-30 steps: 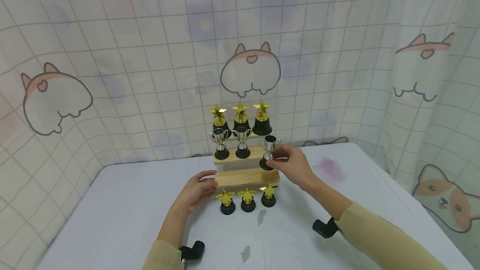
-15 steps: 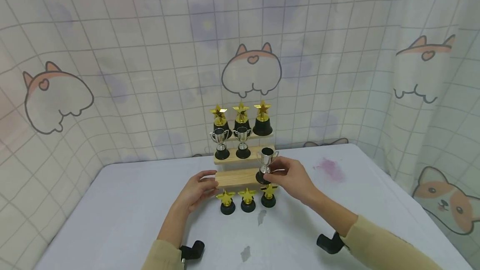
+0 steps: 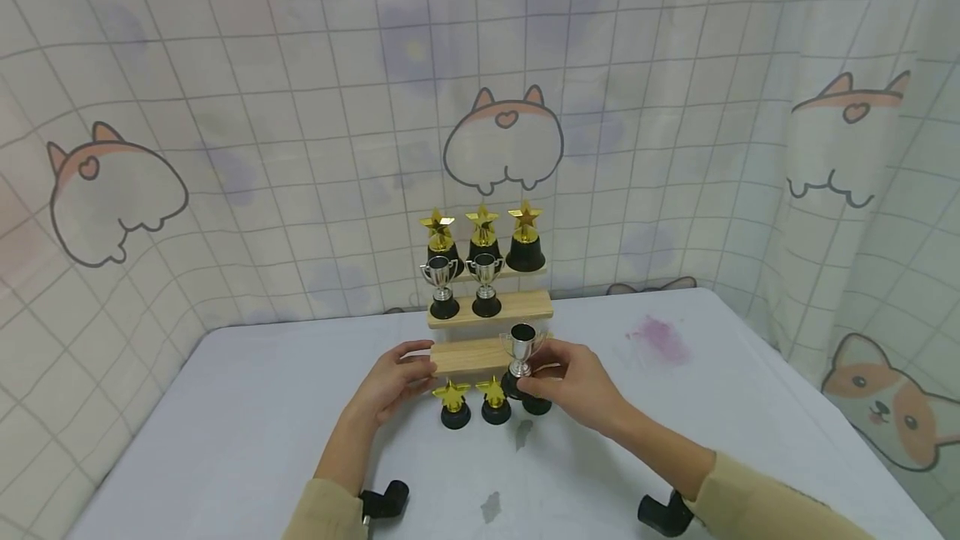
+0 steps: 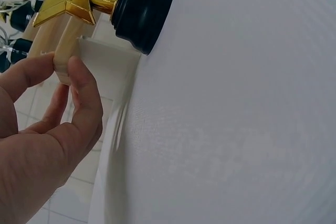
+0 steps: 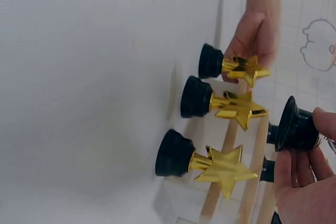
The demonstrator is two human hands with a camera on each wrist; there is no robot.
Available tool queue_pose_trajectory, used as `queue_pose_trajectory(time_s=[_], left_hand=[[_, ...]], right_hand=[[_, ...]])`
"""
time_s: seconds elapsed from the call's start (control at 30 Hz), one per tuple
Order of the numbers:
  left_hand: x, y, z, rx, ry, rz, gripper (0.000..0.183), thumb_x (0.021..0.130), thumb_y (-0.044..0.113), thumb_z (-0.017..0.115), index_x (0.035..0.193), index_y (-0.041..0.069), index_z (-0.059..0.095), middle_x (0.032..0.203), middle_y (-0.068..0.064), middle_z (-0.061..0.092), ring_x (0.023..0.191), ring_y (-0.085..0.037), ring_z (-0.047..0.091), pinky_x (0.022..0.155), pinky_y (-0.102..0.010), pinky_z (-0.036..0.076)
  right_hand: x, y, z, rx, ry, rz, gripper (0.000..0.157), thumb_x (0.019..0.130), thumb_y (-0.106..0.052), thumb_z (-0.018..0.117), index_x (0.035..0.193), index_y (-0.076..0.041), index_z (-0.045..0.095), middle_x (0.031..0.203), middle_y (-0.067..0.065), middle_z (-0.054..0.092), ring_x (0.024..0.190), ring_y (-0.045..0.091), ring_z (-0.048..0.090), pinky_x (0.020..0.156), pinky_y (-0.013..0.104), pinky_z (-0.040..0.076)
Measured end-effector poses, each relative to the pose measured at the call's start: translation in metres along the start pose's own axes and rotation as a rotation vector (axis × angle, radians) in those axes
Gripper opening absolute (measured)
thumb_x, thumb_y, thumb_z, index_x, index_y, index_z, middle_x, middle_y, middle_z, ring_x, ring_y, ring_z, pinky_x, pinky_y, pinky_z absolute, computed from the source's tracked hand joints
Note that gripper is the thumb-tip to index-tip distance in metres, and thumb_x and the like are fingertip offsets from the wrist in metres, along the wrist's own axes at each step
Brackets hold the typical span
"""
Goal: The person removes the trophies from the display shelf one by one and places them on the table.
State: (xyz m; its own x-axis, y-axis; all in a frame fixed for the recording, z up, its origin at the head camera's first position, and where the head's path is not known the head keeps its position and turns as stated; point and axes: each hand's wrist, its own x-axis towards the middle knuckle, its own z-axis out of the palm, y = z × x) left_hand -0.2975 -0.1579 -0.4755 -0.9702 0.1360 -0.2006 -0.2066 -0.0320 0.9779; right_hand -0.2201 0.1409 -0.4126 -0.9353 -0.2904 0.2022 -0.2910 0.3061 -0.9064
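My right hand (image 3: 581,386) grips a silver cup trophy (image 3: 521,344) low on its stem, holding it upright before the right end of the wooden display stand. In the right wrist view the cup's black base (image 5: 298,124) shows, clear of the shelves. My left hand (image 3: 396,377) pinches the left end of the stand's lowest board (image 3: 467,357); thumb and finger close on that wood (image 4: 64,51) in the left wrist view. Two other silver cups (image 3: 486,277) stand on the middle board (image 3: 517,305). Several gold star trophies (image 3: 525,232) stand along the top board and in front.
Three gold star trophies (image 5: 226,170) on black bases stand in a row on the white-covered table (image 3: 247,423) before the stand; the held cup partly hides the right one in the head view. A patterned curtain (image 3: 300,148) hangs behind.
My right hand has brought the silver cup from the right end of the middle board down and toward me, past the lowest board. My left hand stays on the board's end.
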Motion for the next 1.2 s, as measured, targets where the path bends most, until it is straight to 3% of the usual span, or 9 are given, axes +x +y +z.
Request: queue_pose_trajectory(time_s=[0.5,0.97,1.2], left_hand=[[0.001,0.0,-0.001,0.001,0.005,-0.001,0.052,0.093,0.001,0.069,0.143,-0.001,0.051,0.126,-0.022,0.058,0.098,-0.024,0.065,0.085,-0.034,0.061],[0.0,0.0,0.001,-0.012,0.004,0.012,0.051,0.094,-0.001,0.068,0.142,-0.001,0.052,0.126,-0.022,0.058,0.097,-0.023,0.065,0.084,-0.033,0.061],[0.001,-0.003,0.0,-0.022,0.004,0.021,0.05,0.092,-0.002,0.067,0.14,-0.002,0.054,0.123,-0.022,0.06,0.096,-0.023,0.065,0.084,-0.034,0.061]], right_hand=[[-0.009,0.012,0.033,0.038,-0.118,-0.01,0.024,0.088,-0.008,0.082,0.107,-0.001,0.07,0.102,0.009,0.068,0.093,0.029,0.071,0.078,0.026,0.061],[-0.008,0.022,0.059,0.059,-0.142,0.006,0.028,0.081,0.001,0.084,0.105,0.001,0.07,0.098,0.005,0.069,0.092,0.023,0.067,0.081,0.027,0.061],[-0.008,0.027,0.071,-0.014,-0.172,0.051,0.028,0.08,-0.002,0.086,0.103,-0.005,0.071,0.095,0.0,0.068,0.09,0.019,0.067,0.079,0.022,0.06]])
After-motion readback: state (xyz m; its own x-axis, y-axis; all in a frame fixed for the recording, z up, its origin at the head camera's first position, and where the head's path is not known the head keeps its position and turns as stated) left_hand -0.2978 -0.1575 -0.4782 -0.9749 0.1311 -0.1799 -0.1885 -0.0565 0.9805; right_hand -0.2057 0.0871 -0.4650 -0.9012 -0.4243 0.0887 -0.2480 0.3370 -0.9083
